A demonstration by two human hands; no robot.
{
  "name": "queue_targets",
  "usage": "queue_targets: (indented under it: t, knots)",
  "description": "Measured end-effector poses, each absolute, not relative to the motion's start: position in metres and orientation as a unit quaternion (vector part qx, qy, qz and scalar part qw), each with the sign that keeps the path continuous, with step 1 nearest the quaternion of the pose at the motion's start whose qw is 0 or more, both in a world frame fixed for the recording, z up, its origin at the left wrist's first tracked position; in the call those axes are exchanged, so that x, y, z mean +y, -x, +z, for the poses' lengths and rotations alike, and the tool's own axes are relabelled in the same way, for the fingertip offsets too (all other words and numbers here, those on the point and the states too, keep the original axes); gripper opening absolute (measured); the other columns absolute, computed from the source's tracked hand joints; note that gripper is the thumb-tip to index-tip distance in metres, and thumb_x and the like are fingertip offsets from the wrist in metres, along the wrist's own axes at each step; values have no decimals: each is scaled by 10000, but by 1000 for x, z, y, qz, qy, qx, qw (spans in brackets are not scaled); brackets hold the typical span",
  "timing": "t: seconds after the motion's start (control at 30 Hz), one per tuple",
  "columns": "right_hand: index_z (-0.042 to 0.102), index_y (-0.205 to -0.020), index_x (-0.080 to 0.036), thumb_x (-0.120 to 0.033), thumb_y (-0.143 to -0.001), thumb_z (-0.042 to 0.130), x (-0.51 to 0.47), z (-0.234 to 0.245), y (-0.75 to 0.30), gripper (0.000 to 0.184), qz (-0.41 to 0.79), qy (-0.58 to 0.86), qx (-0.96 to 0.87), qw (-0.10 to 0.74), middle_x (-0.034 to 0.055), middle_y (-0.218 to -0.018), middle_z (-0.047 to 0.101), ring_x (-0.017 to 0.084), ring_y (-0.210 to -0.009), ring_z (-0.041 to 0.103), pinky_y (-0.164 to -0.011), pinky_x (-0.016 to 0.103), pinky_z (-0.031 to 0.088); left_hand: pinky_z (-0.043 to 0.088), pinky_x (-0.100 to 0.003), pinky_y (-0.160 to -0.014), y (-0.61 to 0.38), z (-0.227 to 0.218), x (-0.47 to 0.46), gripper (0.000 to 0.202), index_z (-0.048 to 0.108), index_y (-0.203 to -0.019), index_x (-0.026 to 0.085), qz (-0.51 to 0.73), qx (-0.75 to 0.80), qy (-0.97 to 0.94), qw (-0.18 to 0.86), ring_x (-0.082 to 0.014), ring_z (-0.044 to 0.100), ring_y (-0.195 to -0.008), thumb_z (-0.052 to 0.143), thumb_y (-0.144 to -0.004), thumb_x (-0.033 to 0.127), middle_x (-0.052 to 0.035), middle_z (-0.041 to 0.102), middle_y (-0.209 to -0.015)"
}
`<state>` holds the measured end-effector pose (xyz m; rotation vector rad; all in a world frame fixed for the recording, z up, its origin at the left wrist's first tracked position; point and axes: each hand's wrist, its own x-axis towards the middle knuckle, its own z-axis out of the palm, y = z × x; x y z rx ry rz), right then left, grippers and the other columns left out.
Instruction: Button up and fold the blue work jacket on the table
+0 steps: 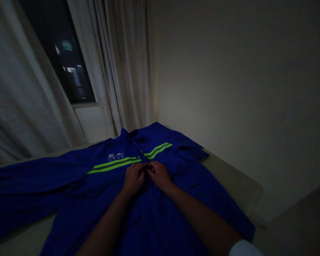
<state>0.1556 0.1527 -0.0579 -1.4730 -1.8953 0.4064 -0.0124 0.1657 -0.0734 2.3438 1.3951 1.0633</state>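
Observation:
A blue work jacket (101, 199) with yellow-green striped bands and a white printed logo lies spread out, its collar at the far end. My left hand (134, 177) is closed at the jacket's front opening, just below the chest stripes. Close beside it, almost touching, my right hand (159, 174) pinches the other side of the same front edge. The fingertips meet over the placket, so the exact bit of cloth or fastener between them is hidden. Above the hands the front gapes slightly up to the collar.
The jacket rests on a pale table (237, 181) set against a plain wall (229, 71). Light curtains (122, 64) hang behind it around a dark window (69, 53). One sleeve stretches out to the left edge. The room is dim.

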Motion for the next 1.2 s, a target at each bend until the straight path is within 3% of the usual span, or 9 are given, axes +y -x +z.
queue_targets:
  t: [0.93,1.2]
  knots:
    - [725,-920,-179,-168,-940,705,153,-53,-157,31,149,567,-731,349,7,-828,670,153,-765,602,-714,253,412,511,-430,-950,10,-71,163,485,711,-1231,188,369,426,-822,82,-268,626,-1027,464,-841,38,-82,768,-1130]
    - [715,-979,-199,-222,-980,651,149,-52,-151,67,79,586,-757,278,44,-974,707,181,-882,631,-792,277,422,503,-451,-1023,10,-73,164,476,713,-1242,202,370,443,-809,109,-276,641,-1077,481,-842,91,-90,755,-1164]
